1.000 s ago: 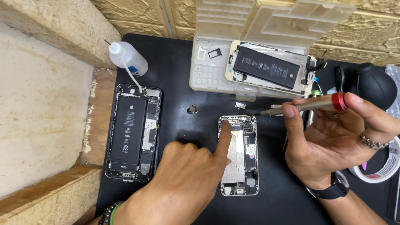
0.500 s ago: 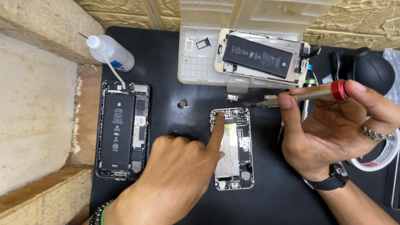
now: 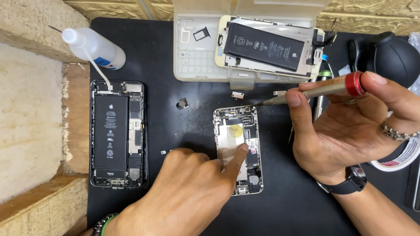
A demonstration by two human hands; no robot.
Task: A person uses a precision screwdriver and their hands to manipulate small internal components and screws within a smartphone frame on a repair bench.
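Left hand point(image 3: 188, 192): loosely curled, nothing gripped; the forefinger is pressed on the opened silver phone point(image 3: 238, 150) so that it is kept steady on the black mat point(image 3: 175, 52).
Right hand point(image 3: 345, 131): closed around a red-capped screwdriver point(image 3: 315, 91), whose tip is held just above the phone's top edge.
Alongside: a second opened phone point(image 3: 117, 133) is laid well to the left.

Black battery label point(image 3: 110, 131), rectangular, white print, inside opened dark phone, left on tabletop. Second black battery label point(image 3: 262, 46), white print, tilted, in opened phone atop clear plastic case, top centre. Blue-and-white label point(image 3: 104, 62) on squeeze bottle, top left. No screens, signs or packages.
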